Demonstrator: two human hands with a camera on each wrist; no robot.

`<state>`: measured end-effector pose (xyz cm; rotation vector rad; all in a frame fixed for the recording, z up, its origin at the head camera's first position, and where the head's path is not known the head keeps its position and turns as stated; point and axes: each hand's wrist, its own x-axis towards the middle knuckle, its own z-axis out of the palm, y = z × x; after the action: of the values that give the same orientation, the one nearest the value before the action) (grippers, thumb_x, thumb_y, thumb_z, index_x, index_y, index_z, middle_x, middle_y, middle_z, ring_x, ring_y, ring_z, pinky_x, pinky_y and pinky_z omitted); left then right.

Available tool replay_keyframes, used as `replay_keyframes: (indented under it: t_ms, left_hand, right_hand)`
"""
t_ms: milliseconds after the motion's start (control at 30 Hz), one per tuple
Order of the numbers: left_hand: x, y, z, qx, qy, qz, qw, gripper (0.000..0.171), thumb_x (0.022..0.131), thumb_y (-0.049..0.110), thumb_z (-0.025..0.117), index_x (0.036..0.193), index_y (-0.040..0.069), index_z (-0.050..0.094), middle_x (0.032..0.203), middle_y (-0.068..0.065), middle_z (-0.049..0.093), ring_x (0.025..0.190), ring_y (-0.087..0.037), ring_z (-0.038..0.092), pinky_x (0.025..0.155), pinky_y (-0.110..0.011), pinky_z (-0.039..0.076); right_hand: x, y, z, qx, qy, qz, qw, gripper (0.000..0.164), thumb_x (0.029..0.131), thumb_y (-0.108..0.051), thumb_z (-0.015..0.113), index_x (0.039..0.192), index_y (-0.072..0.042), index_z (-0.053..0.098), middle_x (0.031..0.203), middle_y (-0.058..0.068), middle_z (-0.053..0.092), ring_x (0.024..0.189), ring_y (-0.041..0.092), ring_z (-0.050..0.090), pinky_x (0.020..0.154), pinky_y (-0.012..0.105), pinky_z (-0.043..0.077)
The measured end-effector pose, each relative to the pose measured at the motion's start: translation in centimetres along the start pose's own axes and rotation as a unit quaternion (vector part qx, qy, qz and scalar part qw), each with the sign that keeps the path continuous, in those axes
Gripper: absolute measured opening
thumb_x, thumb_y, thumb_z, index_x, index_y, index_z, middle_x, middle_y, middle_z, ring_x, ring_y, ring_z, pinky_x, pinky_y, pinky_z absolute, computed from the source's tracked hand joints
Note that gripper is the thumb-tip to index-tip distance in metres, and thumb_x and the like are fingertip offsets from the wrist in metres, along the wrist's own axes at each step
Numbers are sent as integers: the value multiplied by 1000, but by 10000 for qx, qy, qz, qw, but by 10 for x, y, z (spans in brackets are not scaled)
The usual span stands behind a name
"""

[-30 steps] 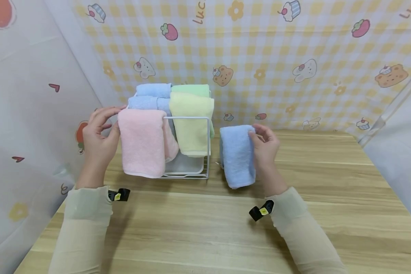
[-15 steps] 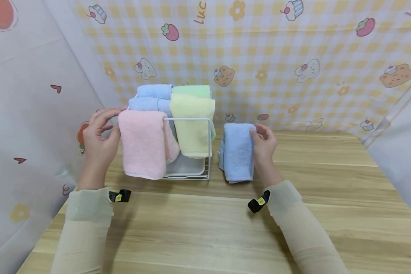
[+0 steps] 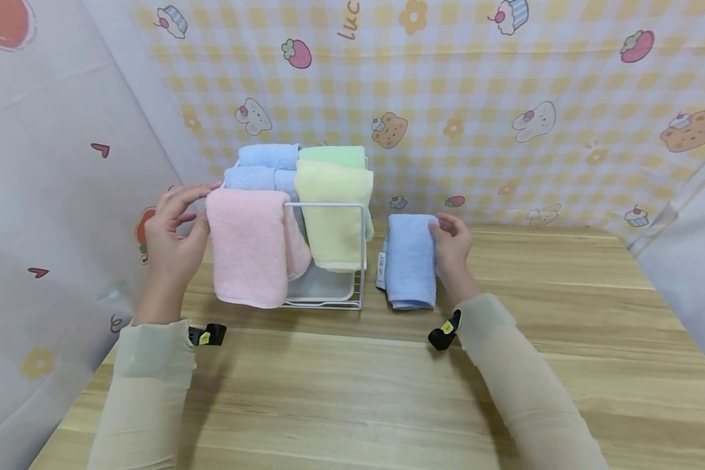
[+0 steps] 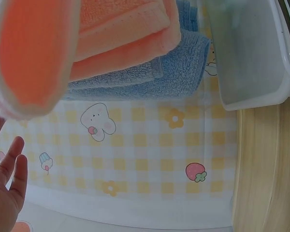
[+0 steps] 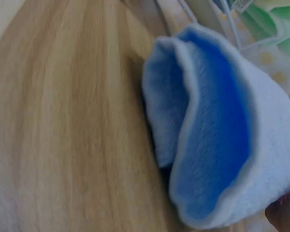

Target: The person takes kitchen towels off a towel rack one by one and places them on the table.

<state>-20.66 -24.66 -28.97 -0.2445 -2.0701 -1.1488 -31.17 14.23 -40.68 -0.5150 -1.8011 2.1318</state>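
My right hand [image 3: 454, 243] pinches the upper right edge of a folded light-blue towel [image 3: 411, 261]. It stands on the table just right of a white wire rack [image 3: 361, 274], a white label showing at its left side. The right wrist view looks into the open folds of this blue towel [image 5: 217, 135]. My left hand [image 3: 176, 228] is at the upper left corner of the rack, its fingertips right at the edge of a pink towel [image 3: 248, 248] draped over the front bar. Whether these fingers grip cannot be told. Other fingers [image 4: 12, 169] are spread apart.
Over the rack's bars hang a yellow towel [image 3: 335, 215], a green towel [image 3: 335, 154] and blue towels [image 3: 249, 176]. A white tray [image 3: 323, 286] lies at the rack's bottom. A printed cloth [image 3: 446, 78] stands behind the wooden table [image 3: 329, 391].
My right hand has moved the blue towel slightly toward the back and down, and its label has come into view. The left hand keeps its place at the rack.
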Motion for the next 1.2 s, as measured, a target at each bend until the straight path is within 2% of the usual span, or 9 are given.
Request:
replay_keyframes:
  t_ms: [133,367,600,833,1033,1200]
  left_hand:
    - [0,-2,1,39,29,26,10000,23,94,9,67,116,7,72,115,19,69,114,0,52,86,-18,44]
    - [0,-2,1,9,48,82,10000,23,94,8,66,115,5,72,114,21,68,113,-1,52,85,-19,44]
    - [-1,-1,0,1,9,1,10000,23,94,8,66,116,7,72,114,21,68,115,-2,52,86,-19,45]
    - [0,-2,0,3,-13,-84,10000,23,94,10,67,116,8,72,115,20,68,115,-2,52,86,-19,45]
    - [0,0,0,6,-7,-103,9999,23,94,11,66,116,8,72,115,21,69,115,-1,52,86,-19,45]
    - [0,1,0,-42,-40,-101,9999,23,94,10,66,116,7,72,115,21,68,116,-2,52,86,-19,44]
  right_hand:
    - [6,6,0,-249,10,34,9997,25,91,-4,69,115,-7,69,94,-7,57,91,9,56,77,19,50]
    - [8,9,1,-575,-158,-128,9981,29,92,-4,67,120,-4,66,95,-7,56,88,8,54,75,18,48]
    - [10,10,-2,-1068,-561,99,9926,36,92,-2,66,127,-8,62,109,-1,56,87,7,57,79,19,49]
    - [12,15,-7,-1744,-1161,45,9778,45,91,-4,67,135,-7,57,138,13,52,99,16,56,85,24,50]
    - [12,15,-9,-2055,-1590,171,9655,53,92,-4,67,141,-7,50,149,15,45,125,33,53,101,41,49]
    - [12,16,-12,-2387,-1926,224,9516,58,93,-7,66,146,-7,44,155,18,37,139,37,44,110,48,43]
